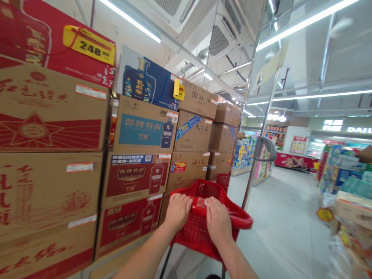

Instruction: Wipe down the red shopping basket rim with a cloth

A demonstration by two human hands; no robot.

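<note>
A red plastic shopping cart (203, 234) stands right in front of me, with a slotted basket and dark legs below. My left hand (178, 211) is wrapped over the left part of its handle. Farther right along the same handle, my right hand (218, 221) is closed too, the fingers curled over the bar. Between both hands a short piece of the red handle with a pale label shows. The undersides of my fingers are hidden. What I can see of the basket's inside is red mesh.
Stacked cardboard cartons (135, 178) line the left side, with yellow price tags (90, 44) on top. A metal post with a grey fitting (265, 149) rises just right of the cart. Pale floor (286, 217) runs ahead; stacked goods (353, 190) border it on the right.
</note>
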